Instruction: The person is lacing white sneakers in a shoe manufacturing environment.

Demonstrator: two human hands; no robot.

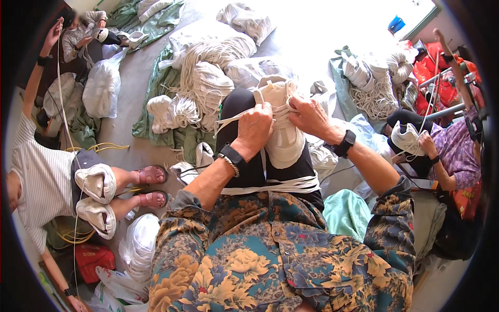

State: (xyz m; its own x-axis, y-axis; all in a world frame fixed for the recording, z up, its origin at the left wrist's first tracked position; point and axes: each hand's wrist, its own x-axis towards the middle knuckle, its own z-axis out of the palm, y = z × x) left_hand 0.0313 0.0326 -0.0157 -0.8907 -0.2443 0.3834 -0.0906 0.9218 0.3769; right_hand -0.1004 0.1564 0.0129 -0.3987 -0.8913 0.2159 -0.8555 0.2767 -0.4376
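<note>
A white sneaker (285, 146) rests on my lap between my knees, its toe pointing toward me. My left hand (253, 129) is closed in a pinch on a white shoelace at the shoe's left side; loose lace ends (227, 122) stick out past it. At the opposite side, my right hand (314, 118) has its fingers closed on lacing beside the tongue. Both hands touch the upper. A bundle of white laces (275, 186) lies across my thighs.
Ahead on the floor are heaped laces (213, 49) and bundled laces (174, 112) on green sacking. To the left, a person in a striped shirt (39, 177) stretches a long lace, two shoes (96, 184) on their lap. At right, another person (457, 151) handles a white shoe (407, 138). A green cloth (345, 213) lies beside me.
</note>
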